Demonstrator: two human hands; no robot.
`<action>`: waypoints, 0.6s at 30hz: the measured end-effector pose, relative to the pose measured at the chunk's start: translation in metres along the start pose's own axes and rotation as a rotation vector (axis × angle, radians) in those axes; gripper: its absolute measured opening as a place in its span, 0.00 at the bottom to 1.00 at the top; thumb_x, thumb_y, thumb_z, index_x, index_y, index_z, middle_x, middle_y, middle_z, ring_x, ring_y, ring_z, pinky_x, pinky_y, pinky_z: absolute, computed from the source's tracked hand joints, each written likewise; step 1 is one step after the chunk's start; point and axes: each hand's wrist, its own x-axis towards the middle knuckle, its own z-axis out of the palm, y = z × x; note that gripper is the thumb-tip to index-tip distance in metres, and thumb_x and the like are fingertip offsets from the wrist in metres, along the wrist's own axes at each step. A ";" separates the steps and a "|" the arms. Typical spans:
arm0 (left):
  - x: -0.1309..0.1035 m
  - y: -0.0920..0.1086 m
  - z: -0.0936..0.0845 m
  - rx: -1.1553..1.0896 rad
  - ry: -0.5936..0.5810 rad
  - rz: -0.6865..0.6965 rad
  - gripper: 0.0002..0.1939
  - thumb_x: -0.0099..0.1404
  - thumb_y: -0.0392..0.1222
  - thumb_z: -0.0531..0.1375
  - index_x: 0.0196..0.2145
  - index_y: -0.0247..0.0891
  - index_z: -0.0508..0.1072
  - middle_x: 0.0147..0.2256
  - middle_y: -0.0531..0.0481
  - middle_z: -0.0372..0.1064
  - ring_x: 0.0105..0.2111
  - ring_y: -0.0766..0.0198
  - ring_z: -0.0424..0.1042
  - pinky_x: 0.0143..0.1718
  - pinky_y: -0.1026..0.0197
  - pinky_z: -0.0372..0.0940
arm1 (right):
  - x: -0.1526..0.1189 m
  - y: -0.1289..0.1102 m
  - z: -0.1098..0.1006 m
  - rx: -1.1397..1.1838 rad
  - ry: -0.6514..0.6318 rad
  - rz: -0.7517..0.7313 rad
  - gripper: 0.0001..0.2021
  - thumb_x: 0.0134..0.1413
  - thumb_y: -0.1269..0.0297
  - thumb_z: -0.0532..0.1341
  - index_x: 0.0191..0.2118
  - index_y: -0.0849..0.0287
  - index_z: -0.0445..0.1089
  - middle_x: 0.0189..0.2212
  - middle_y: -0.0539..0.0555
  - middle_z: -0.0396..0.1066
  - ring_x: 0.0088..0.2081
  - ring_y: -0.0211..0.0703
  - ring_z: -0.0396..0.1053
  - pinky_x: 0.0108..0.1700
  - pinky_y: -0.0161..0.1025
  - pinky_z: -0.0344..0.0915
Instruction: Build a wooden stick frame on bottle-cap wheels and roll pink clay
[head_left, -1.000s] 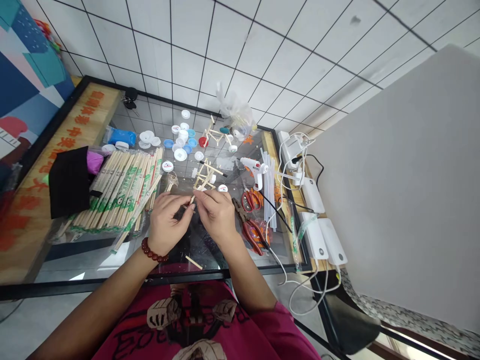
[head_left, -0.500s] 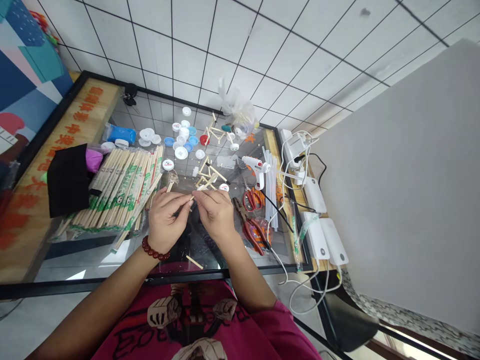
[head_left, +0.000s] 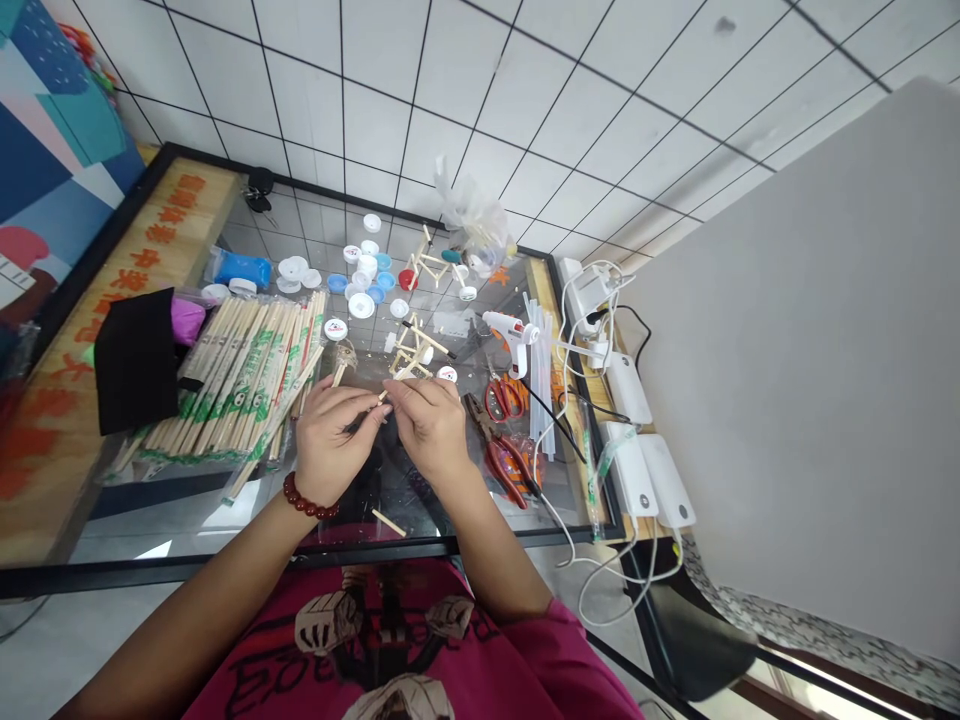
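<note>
Wooden stick (head_left: 382, 397) held at the fingertips of both hands

The left hand (head_left: 330, 440) and right hand (head_left: 431, 430) each have their fingers pinched narrow on the stick, above the table (head_left: 202, 572). Just beyond, a stick frame (head_left: 430, 338) looks joined but perhaps unfinished; whether the held piece touches it I cannot tell. A second frame (head_left: 431, 268) looks assembled farther back. One short offcut (head_left: 388, 523) lies loose; many chopsticks (head_left: 240, 390) remain wrapped. The glue gun (head_left: 514, 335) lies aside.
</note>
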 end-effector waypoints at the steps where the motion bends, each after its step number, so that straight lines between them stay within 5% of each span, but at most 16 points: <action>1: 0.000 0.000 0.000 0.000 0.003 -0.001 0.04 0.67 0.41 0.66 0.33 0.44 0.82 0.33 0.51 0.83 0.35 0.60 0.81 0.57 0.47 0.69 | 0.000 0.000 0.000 -0.008 0.010 -0.002 0.11 0.70 0.69 0.59 0.48 0.53 0.80 0.42 0.55 0.83 0.42 0.45 0.78 0.49 0.44 0.65; 18: 0.002 -0.003 -0.002 0.004 -0.081 -0.045 0.05 0.68 0.41 0.66 0.35 0.43 0.83 0.34 0.50 0.83 0.35 0.57 0.80 0.56 0.47 0.65 | 0.000 0.000 0.001 0.006 0.048 0.002 0.13 0.70 0.71 0.57 0.46 0.53 0.80 0.39 0.53 0.83 0.40 0.44 0.78 0.49 0.43 0.65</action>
